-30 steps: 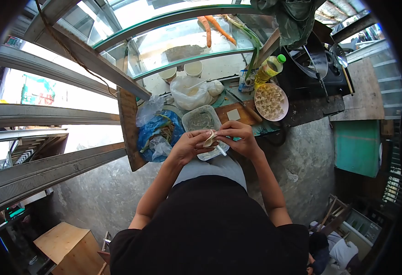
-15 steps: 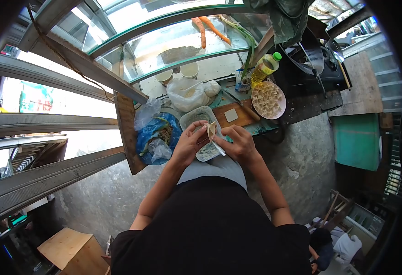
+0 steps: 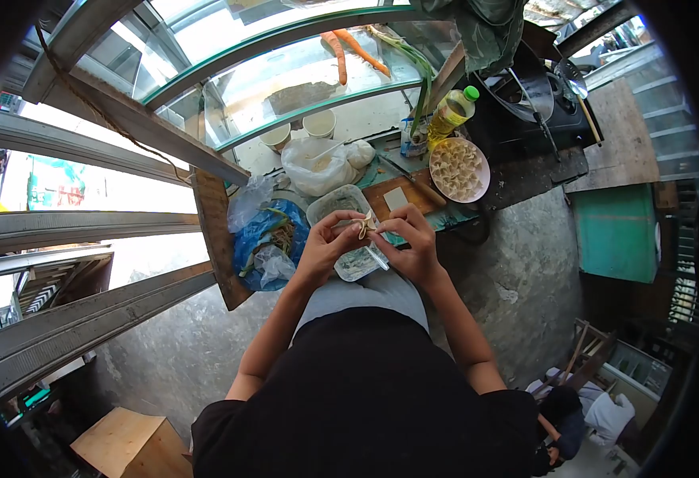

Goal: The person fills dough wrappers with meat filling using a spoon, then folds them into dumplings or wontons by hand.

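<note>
Between both hands, over a clear plastic tub, is a small folded wonton. My left hand pinches its left side between thumb and fingers. On the other side, my right hand closes on the wrapper's edge with its fingertips. A thin, shiny handle sticks out below the right thumb; its other end is hidden. Just beyond the hands, a single square wrapper lies on a wooden cutting board. Folded wontons fill a pale plate to the right.
A knife rests across the board. Behind it stand an oil bottle and a white plastic bag. A blue bag with vegetable scraps sits left, a stove with a wok right. People are at lower right.
The wrapper, taller and more open before, is now gathered into a compact fold. My hands have drawn closer together, and the view has shifted slightly.
</note>
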Motion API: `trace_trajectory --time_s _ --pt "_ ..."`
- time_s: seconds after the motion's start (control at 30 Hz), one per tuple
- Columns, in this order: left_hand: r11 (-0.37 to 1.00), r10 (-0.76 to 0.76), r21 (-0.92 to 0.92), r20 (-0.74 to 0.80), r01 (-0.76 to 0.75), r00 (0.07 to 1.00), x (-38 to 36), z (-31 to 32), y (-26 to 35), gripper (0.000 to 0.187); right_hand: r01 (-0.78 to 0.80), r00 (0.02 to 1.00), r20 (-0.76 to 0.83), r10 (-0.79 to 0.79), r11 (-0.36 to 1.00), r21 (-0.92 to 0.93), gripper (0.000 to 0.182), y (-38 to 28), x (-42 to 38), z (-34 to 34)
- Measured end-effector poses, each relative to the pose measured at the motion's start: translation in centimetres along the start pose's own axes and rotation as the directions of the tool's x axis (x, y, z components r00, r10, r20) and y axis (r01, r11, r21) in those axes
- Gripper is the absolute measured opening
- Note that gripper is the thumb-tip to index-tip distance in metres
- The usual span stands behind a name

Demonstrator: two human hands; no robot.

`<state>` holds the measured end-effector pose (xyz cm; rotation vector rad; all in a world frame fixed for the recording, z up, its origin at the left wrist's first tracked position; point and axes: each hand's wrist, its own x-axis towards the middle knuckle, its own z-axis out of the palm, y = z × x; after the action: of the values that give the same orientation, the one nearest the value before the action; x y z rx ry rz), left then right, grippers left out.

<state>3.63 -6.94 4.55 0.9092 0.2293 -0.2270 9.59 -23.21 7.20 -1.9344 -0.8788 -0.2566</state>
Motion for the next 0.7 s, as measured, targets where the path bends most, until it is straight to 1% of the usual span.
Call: trace_trajectory --time_s 0.07,0.1,0.17,0.23,0.3,0.37,0.5,0.63,0.7 --pt "1.000 -0.002 0.005 0.009 0.002 1.000 0.1 -0.3 -0.2 0.027 -0.159 0.987 0.053 0.154 0.982 0.103 0.016 -0.4 0.2 -0.1" --pt "1.000 -0.003 0.009 0.015 0.002 1.000 0.1 -0.5 -0.4 0.027 -0.161 0.986 0.051 0.156 0.982 0.101 0.016 -0.3 0.2 -0.1" --pt "1.000 -0.007 0.001 0.013 0.007 1.000 0.1 -0.6 -0.5 0.026 -0.266 0.962 0.110 0.250 0.949 0.167 0.016 -0.1 0.2 0.0" --pt "1.000 -0.010 -0.006 0.012 0.011 1.000 0.1 -0.7 -0.7 0.024 -0.293 0.955 0.103 0.278 0.939 0.181 0.016 -0.3 0.2 0.1" --pt "0.998 -0.018 -0.059 -0.045 0.015 0.999 0.2 -0.6 -0.9 0.024 -0.319 0.947 0.098 0.305 0.927 0.196 0.017 -0.4 0.1 0.1" --pt "0.998 -0.018 -0.063 -0.051 0.015 0.999 0.3 -0.7 -1.2 0.025 -0.369 0.929 0.118 0.351 0.901 0.227 0.020 -0.5 0.0 0.0" --pt "0.997 -0.002 -0.075 -0.033 -0.001 0.999 0.3 -0.4 -1.3 0.026 -0.337 0.941 0.090 0.325 0.909 0.244 0.022 0.1 -1.0 0.5" --pt "0.999 0.002 -0.054 -0.018 -0.003 1.000 0.1 -0.2 -1.1 0.027 -0.298 0.953 0.026 0.302 0.920 0.254 0.019 0.1 -1.5 0.7" --pt "0.999 0.037 -0.024 0.023 -0.036 0.999 0.1 -0.4 -1.3 0.026 -0.283 0.957 0.017 0.289 0.925 0.253 0.019 0.1 -1.6 0.7"
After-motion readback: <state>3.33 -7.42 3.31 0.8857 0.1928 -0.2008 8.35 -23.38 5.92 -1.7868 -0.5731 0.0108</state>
